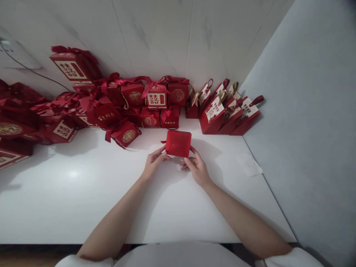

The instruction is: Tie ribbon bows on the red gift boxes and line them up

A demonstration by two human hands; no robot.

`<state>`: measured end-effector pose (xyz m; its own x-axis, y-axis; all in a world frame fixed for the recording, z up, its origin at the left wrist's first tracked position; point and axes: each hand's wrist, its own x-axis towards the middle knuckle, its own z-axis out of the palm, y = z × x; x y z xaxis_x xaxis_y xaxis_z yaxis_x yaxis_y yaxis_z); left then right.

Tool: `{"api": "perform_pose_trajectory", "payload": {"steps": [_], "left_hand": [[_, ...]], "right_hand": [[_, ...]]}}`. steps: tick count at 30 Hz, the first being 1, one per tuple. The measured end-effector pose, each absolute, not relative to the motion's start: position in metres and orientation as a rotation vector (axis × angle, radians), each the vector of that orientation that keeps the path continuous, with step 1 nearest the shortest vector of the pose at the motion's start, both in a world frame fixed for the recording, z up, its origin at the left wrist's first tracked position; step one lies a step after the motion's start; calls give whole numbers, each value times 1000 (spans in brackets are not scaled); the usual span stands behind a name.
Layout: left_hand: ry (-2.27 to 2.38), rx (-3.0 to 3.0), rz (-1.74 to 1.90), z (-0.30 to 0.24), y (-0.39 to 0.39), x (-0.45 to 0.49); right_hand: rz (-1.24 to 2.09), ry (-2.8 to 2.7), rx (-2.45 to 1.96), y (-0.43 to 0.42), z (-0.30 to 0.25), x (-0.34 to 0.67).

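A small red gift box (pixel 178 144) is held between my two hands over the white table, with a plain face turned toward me. My left hand (pixel 155 158) grips its left side, thumb near the lower left corner. On the other side, my right hand (pixel 197 165) has its fingers along the right edge and its thumb by the lower right corner. A short bit of dark red ribbon (pixel 163 141) sticks out at the box's left. Fingers behind the box are partly hidden.
Stacked red gift boxes (pixel 136 94) with ribbons line the wall, spreading into a pile (pixel 16 118) at left. Several wedge-shaped red boxes (pixel 213 115) with loops stand at back right. A whitish sheet (pixel 249 165) lies by the grey side panel (pixel 306 129). A cable (pixel 33 70) hangs at upper left.
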<state>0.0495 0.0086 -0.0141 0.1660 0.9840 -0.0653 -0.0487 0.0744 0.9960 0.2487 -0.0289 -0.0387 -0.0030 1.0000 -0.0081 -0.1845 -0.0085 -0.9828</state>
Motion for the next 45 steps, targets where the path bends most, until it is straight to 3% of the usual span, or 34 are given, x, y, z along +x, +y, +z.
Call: {"api": "perform_pose_trajectory", "payload": {"steps": [28, 45], "left_hand": [[1158, 1173, 1078, -18, 13, 44], [918, 909, 937, -18, 20, 39]], "right_hand": [[1234, -1217, -1106, -33, -33, 252], [560, -1907, -816, -47, -30, 252]]}}
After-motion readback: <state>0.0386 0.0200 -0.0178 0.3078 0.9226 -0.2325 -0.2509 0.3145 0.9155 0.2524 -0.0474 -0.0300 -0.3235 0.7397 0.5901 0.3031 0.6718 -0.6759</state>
